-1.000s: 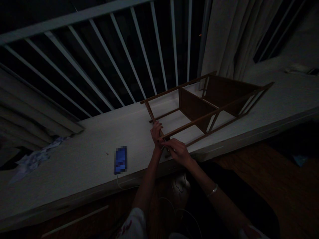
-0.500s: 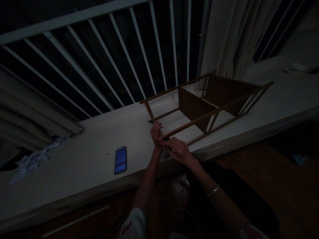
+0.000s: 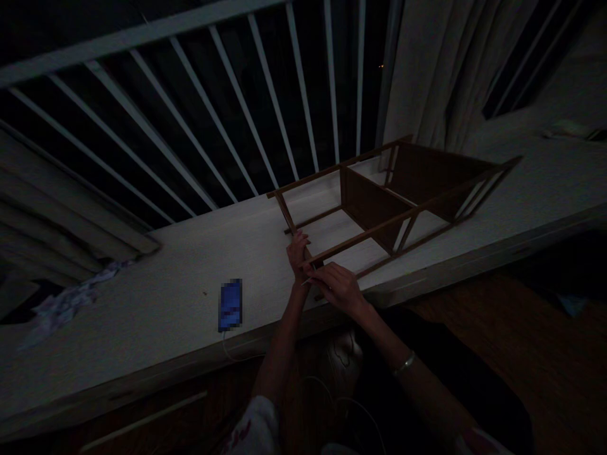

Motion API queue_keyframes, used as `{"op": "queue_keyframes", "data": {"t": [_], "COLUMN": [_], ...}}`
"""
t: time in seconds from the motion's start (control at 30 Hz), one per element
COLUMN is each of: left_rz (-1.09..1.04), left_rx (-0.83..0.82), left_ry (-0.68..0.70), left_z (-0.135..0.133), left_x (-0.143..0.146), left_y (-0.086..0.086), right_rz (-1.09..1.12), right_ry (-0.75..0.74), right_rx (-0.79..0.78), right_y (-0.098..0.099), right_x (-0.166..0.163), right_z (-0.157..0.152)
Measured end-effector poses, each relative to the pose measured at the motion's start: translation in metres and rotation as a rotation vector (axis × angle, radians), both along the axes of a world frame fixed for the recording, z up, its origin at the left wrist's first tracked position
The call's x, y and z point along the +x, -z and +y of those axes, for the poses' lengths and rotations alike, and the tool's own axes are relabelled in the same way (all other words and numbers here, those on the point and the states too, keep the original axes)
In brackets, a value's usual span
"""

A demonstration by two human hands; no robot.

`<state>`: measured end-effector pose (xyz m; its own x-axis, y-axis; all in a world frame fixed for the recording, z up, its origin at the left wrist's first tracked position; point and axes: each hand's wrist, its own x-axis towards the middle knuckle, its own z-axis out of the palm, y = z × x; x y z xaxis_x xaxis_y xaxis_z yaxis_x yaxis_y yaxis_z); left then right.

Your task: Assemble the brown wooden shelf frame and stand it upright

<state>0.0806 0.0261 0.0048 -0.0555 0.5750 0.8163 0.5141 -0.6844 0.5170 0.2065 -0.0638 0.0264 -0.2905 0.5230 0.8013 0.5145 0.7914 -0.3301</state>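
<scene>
Leftmost on the pale ledge (image 3: 180,272), a blurred blue device (image 3: 230,305) lies near its edge. Now across to the wooden rack (image 3: 368,205), on its side along the ledge: the left hand (image 3: 298,251) seems curled around its end bar (image 3: 285,212). Just beside, the right hand (image 3: 337,287) has fingertips pinched together on a thin pale piece (image 3: 307,282), too dim to identify. Further right, broad panels span slim rails; it looks stiff, fairly light, perhaps wobbly at the joints, best gripped by those rails.
</scene>
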Motion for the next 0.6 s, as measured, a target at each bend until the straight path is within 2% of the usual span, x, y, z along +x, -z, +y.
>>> {"op": "queue_keyframes", "data": {"t": [0.37,0.6], "left_rz": [0.013,0.032], "left_rx": [-0.018,0.015], "left_ry": [-0.031,-0.012], "left_z": [-0.0011,0.0019], "left_x": [0.0002,-0.0012], "left_y": [0.0000,0.0013], "right_rz": [0.096,0.158], "right_ry": [0.064,0.037], "right_rx": [-0.010,-0.061], "right_y": [-0.0003,-0.0039], "right_x": [-0.0034,-0.0054], "right_z": [-0.0029,-0.0052]}}
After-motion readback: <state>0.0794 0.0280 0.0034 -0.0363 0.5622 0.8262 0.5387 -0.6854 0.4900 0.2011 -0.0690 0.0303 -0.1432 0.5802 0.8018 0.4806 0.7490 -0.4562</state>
